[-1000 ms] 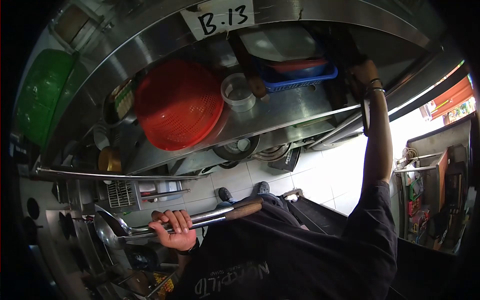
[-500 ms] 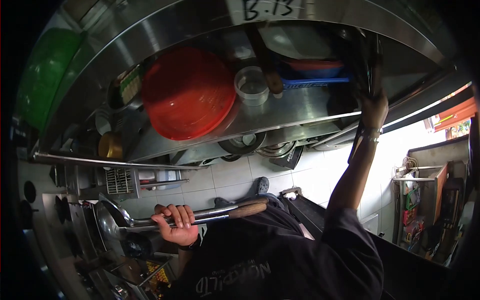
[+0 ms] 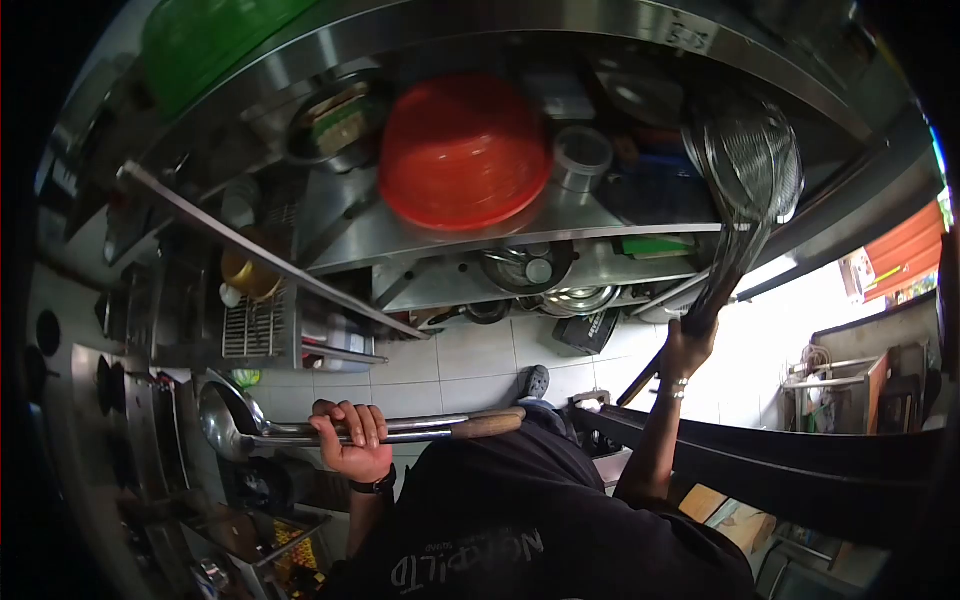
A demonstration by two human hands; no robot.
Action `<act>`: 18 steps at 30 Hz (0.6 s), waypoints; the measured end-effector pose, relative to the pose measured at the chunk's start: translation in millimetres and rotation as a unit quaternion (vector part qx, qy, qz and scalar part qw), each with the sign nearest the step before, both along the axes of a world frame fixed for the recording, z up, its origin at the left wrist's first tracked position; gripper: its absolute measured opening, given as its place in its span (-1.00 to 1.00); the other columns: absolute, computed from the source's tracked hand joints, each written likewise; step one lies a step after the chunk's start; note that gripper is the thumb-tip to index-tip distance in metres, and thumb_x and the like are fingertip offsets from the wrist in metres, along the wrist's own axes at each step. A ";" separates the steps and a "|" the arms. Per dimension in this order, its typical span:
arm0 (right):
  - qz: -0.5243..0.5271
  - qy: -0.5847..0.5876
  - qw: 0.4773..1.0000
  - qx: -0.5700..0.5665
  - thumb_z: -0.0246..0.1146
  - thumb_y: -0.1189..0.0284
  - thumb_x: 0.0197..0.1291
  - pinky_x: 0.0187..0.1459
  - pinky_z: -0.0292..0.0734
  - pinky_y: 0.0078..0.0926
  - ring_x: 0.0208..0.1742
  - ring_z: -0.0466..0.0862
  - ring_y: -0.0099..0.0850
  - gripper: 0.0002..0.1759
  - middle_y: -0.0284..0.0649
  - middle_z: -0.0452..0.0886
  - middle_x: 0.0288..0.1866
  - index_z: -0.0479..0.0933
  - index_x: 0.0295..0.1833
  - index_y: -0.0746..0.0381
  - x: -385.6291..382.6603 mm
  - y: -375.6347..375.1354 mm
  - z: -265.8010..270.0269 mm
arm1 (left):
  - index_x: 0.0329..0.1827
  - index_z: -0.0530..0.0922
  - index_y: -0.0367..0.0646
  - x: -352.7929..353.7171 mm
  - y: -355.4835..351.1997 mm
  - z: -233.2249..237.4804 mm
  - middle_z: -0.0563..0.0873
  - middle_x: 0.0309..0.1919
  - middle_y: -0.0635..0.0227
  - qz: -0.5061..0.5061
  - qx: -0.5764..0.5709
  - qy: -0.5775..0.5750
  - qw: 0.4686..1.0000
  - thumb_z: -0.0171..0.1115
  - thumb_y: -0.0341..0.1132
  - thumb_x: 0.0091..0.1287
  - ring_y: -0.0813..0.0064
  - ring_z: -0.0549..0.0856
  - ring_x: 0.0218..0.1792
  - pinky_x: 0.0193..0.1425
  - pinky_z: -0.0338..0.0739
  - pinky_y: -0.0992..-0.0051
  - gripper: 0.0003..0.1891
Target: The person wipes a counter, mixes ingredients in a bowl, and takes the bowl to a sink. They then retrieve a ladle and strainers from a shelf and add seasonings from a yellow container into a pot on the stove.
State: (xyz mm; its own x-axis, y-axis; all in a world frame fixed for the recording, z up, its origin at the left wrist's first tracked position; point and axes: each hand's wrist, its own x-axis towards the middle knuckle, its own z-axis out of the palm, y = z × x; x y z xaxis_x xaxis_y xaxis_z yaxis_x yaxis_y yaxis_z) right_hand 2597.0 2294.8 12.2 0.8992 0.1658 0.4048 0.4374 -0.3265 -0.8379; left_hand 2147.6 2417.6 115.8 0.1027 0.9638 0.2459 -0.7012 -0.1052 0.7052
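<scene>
My left hand [image 3: 355, 440] is wrapped around the metal shafts of two long utensils with wooden handle ends [image 3: 488, 424], held level in front of my shirt. At their left end shows the round bowl of a ladle [image 3: 226, 422], with a second curved metal head partly behind it. My right hand [image 3: 688, 352] grips dark handles below a wire mesh strainer [image 3: 752, 158]. The mesh head is raised in front of the steel shelf's right part, and blur smears its shaft. On that shelf sit a red plastic basin [image 3: 465, 155] and a clear plastic tub [image 3: 582, 160].
A steel rail [image 3: 270, 262] crosses on the left, near a golden pot [image 3: 250, 272] and a wire rack [image 3: 252, 325]. Pans [image 3: 525, 268] lie on the lower shelf. A green tub [image 3: 205, 50] stands at upper left. Pale tiles [image 3: 470, 360] cover the floor.
My right hand has drawn back and down from the shelf, bringing the strainer into plain view. The camera view has shifted. My left hand keeps its hold on the utensils.
</scene>
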 end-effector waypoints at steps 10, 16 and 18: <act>0.168 -0.094 0.981 0.001 0.24 0.73 -0.06 -0.22 0.58 -0.47 -0.27 0.61 -0.42 -0.25 -0.22 0.63 -0.21 0.25 0.36 0.37 -108.0 -14.2 -110.9 | -0.17 0.41 -0.11 -79.8 11.3 -118.3 0.37 -0.72 0.45 0.117 -0.089 0.020 0.989 0.03 -0.02 0.49 0.52 0.34 -0.73 -0.57 0.31 0.44 -0.69; 0.444 0.040 0.895 -0.028 0.20 0.63 -0.11 -0.19 0.56 -0.46 -0.27 0.60 -0.43 -0.39 -0.18 0.61 -0.20 0.33 0.17 0.42 -147.9 59.6 -163.5 | -0.20 0.48 -0.29 -89.7 19.7 -164.0 0.47 -0.74 0.25 0.194 -0.176 -0.011 0.965 0.16 -0.09 0.42 0.44 0.42 -0.79 -0.63 0.35 0.44 -0.65; 0.574 0.029 0.813 -0.096 0.23 0.62 -0.13 -0.21 0.55 -0.48 -0.29 0.61 -0.45 -0.49 -0.22 0.61 -0.25 0.41 0.07 0.35 -186.6 113.8 -104.6 | -0.20 0.50 -0.35 -99.9 21.7 -172.6 0.49 -0.74 0.22 0.231 -0.172 0.017 0.957 0.15 -0.09 0.43 0.46 0.43 -0.80 -0.65 0.36 0.47 -0.61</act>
